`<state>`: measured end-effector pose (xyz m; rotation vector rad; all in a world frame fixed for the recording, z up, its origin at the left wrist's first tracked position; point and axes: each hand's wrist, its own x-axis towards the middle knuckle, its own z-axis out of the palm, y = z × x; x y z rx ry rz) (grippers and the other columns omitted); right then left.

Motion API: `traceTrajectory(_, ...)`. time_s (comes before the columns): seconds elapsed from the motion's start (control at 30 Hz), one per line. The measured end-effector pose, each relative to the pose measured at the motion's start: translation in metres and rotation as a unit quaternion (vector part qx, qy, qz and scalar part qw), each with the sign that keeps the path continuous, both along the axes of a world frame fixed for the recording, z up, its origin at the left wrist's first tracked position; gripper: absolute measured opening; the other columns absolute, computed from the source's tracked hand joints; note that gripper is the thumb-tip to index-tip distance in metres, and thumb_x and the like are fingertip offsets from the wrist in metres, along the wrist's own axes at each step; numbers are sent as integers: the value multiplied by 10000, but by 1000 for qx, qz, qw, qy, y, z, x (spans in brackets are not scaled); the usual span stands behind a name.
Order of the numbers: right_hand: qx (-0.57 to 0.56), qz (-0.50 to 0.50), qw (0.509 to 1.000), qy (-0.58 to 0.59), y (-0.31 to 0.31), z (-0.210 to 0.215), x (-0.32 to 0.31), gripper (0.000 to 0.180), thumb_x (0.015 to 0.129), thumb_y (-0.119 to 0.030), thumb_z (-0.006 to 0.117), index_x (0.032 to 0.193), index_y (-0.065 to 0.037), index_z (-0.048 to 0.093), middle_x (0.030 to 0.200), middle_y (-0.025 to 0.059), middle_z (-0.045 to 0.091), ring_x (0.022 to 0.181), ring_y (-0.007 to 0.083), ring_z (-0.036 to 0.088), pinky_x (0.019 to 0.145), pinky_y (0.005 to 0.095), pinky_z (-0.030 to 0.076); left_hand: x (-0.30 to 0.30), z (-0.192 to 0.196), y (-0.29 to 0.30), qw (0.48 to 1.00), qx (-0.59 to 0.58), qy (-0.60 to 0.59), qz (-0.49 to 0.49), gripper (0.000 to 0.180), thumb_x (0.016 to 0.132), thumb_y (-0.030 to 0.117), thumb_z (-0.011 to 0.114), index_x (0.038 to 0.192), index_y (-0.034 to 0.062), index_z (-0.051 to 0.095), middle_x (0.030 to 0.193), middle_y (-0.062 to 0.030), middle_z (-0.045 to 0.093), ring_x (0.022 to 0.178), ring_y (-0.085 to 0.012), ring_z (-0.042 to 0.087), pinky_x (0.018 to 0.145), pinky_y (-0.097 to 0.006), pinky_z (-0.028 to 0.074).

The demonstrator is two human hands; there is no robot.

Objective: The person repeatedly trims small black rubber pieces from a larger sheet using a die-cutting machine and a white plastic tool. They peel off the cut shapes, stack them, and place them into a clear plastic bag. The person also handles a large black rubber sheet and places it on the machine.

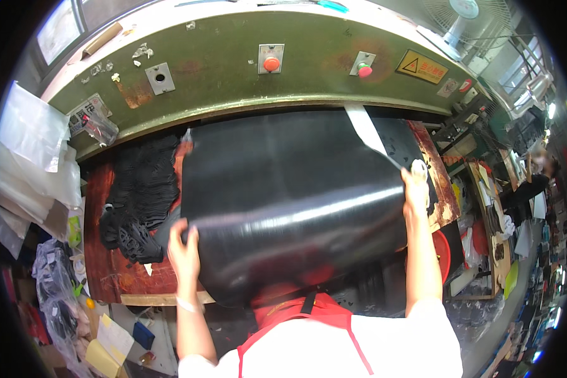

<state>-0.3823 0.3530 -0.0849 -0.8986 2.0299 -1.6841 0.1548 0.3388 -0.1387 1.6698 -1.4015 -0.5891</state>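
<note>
A large, glossy black sheet spreads across the reddish work table and bends down over its front edge toward my red apron. My left hand grips its left edge, thumb and fingers closed round it. At the right edge, higher up, my right hand is closed on the same sheet. Just beyond that hand lies a small whitish piece that I cannot make out. Layered stacks of cut black pieces lie left of the sheet, close to my left hand.
Behind the table runs a green machine beam with a red push button and another button. Plastic sheets hang at the left. A red tub stands at the right, and a fan at the far right.
</note>
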Motion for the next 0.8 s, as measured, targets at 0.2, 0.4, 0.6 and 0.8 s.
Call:
traceTrajectory(0.2,-46,-30,989,-134,-170,-34,-31,336,875,-287,703,1025,11,661,913,74,672,852,145,593,782,279,461,-67,49,-132,968,-123,-198,-94,393,918,223,597,1231,-8,537,1265,-266,522,1199,-412,500,1003,-422,422)
traceTrajectory(0.4,127,-13,901,414,-16,-76,-70,615,768,-244,728,1319,-70,520,1317,278,470,1263,423,397,1044,481,343,-182,6,-10,872,44,-378,-307,643,888,319,577,1413,8,373,1493,-303,244,1423,-437,173,1100,-657,98)
traceTrajectory(0.6,332,-18,868,369,84,-98,-102,812,660,-307,822,1356,-55,489,1394,410,272,1304,536,282,1069,558,292,-205,-9,-105,862,-1,-455,-225,620,885,335,557,1421,72,391,1513,-228,274,1432,-369,198,1123,-612,110)
traceTrajectory(0.8,298,-36,870,391,88,-111,-114,1058,562,-341,859,1438,-69,333,1344,426,286,1277,554,267,1051,609,273,-218,-24,-195,872,-32,-444,-204,597,905,367,548,1440,151,394,1526,-154,293,1436,-309,218,1132,-577,143)
